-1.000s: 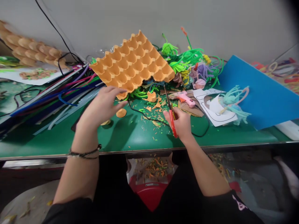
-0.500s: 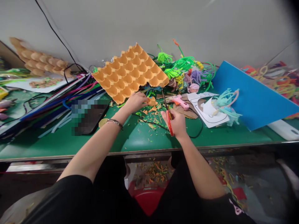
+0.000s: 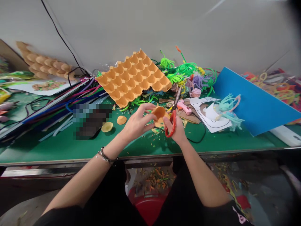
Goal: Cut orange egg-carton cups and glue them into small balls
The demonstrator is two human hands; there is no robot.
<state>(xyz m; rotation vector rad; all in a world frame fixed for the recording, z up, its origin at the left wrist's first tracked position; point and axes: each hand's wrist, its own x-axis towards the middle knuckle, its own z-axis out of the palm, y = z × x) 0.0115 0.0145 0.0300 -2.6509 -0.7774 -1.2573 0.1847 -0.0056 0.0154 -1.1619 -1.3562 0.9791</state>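
Note:
My left hand (image 3: pixel 136 124) pinches an orange egg-carton cup (image 3: pixel 159 112) cut from a tray, its hollow side turned toward me. My right hand (image 3: pixel 179 130) grips scissors (image 3: pixel 173 124) with red handles, blades pointing up and away. Its thumb and fingertips are also close against the cup's lower right rim; whether they press on it I cannot tell. Behind both hands leans the orange egg tray (image 3: pixel 134 78), with a notch cut out of its lower right edge. Two loose cups, one orange (image 3: pixel 121 120) and one yellowish (image 3: pixel 107 127), lie left of my left wrist.
A pink glue gun (image 3: pixel 184 107) lies beyond my right hand, with its cord curling nearby. Printed paper (image 3: pixel 211 116) and a blue board (image 3: pixel 254 103) stand to the right. Pipe cleaners (image 3: pixel 185 70) are heaped behind. At left are a dark, pixelated object (image 3: pixel 94 122) and long strips.
My left hand has drawn the orange cup away from the tray, toward me and my right hand. The scissors have moved off the tray's edge. A loose orange cup now shows on the table.

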